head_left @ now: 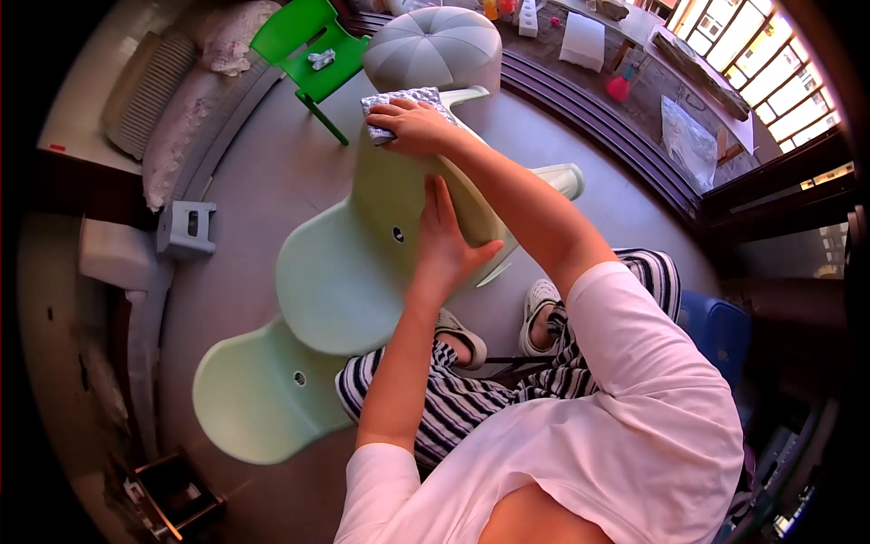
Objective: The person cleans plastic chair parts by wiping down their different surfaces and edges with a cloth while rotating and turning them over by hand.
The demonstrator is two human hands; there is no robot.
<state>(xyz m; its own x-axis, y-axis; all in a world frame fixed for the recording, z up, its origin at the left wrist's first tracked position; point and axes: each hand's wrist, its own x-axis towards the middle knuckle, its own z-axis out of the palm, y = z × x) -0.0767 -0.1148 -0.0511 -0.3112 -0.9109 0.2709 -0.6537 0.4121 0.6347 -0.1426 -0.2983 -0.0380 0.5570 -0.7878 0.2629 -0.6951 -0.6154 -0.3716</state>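
Observation:
A pale green plastic chair point(331, 258), with a small dark oval hole in it, stands tilted before me. My right hand point(412, 127) grips a folded grey-and-white patterned cloth point(437, 96) and presses it against the far upper end of the chair. Against the chair's near side rests my left hand point(444, 240), open, with fingers stretched out and thumb apart; its palm side is partly hidden. Lower left, partly under the first, is a second pale green chair point(249, 394) of the same kind.
Behind stand a bright green chair point(313, 59) with a small crumpled item on it and a round grey pouf point(433, 50). A grey step stool point(188, 228) is at left, a small dark box point(177, 494) lower left. A dark sliding-door track point(598, 122) runs along the right.

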